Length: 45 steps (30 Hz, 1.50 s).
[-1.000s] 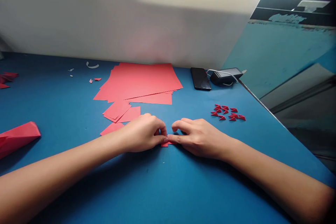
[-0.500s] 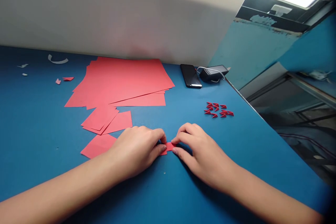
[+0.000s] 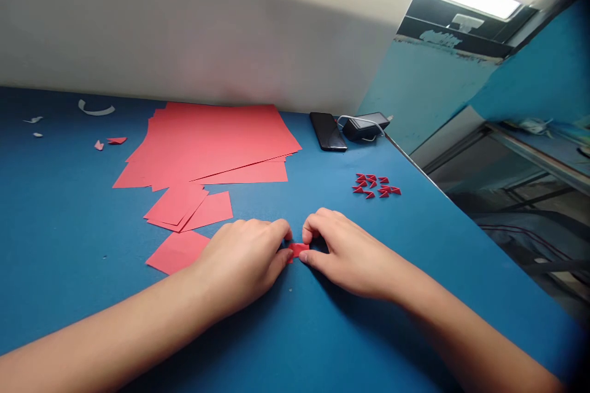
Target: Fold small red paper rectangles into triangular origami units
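A small folded piece of red paper (image 3: 299, 249) lies on the blue table between my two hands. My left hand (image 3: 253, 252) pinches its left end between thumb and fingers, hiding that end. At the right end, my right hand (image 3: 338, 252) has its thumb on the paper's lower edge and its curled fingertips at the upper corner. Left of my left hand is a square red sheet (image 3: 176, 252), partly covered by the wrist. Farther back lie several red paper squares (image 3: 177, 204) that overlap one another.
A stack of large red sheets (image 3: 216, 141) lies at the back. Several small folded red triangles (image 3: 371, 183) are grouped at the right. Behind them are a black phone (image 3: 328, 132) and a dark device with a white cable (image 3: 366, 126). Paper scraps (image 3: 117, 140) lie at the back left.
My right fingertips have lifted slightly and spread from the thumb, showing more of the folded paper. My left hand keeps its pinch. The whole view has shifted a little.
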{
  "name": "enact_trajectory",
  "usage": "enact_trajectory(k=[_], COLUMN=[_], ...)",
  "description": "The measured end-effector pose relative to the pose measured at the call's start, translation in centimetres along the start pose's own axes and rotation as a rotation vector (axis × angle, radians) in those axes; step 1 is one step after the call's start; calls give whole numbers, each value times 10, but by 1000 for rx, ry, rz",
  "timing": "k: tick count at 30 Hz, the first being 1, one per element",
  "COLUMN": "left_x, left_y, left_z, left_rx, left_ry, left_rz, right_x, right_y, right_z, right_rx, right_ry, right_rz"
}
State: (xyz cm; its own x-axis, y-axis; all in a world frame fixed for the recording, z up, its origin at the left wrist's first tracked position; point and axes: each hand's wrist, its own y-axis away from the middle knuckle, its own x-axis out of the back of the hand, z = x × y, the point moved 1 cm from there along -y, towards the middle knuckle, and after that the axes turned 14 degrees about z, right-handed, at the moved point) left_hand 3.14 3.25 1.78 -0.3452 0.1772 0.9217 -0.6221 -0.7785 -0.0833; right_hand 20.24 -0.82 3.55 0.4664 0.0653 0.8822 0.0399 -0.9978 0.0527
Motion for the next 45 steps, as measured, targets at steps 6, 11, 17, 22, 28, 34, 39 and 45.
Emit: enact_trajectory(k=[6, 11, 17, 22, 28, 34, 39, 45], left_x=[4, 7, 11, 19, 22, 27, 23, 14], left_y=[-1, -5, -7, -10, -12, -12, -11, -10], left_z=[0, -3, -5, -5, -5, -3, -5, -6], left_rx=[37, 135, 207, 261, 377, 454, 455, 402], left_ry=[274, 486, 592, 598, 676, 796, 851, 681], left_rz=[30, -71, -177, -230, -306, -348, -327, -238], right_x=[-4, -8, -6, 0, 1, 0, -3, -9], right_y=[4, 5, 6, 5, 5, 5, 3, 5], right_z=[6, 5, 5, 5, 4, 5, 4, 4], right_rx=[39, 23, -9, -62, -60, -116, 0, -27], right_ry=[-231, -351, -492, -522, -552, -583, -558, -430], right_rz=[38, 4, -66, -101, -118, -100, -60, 101])
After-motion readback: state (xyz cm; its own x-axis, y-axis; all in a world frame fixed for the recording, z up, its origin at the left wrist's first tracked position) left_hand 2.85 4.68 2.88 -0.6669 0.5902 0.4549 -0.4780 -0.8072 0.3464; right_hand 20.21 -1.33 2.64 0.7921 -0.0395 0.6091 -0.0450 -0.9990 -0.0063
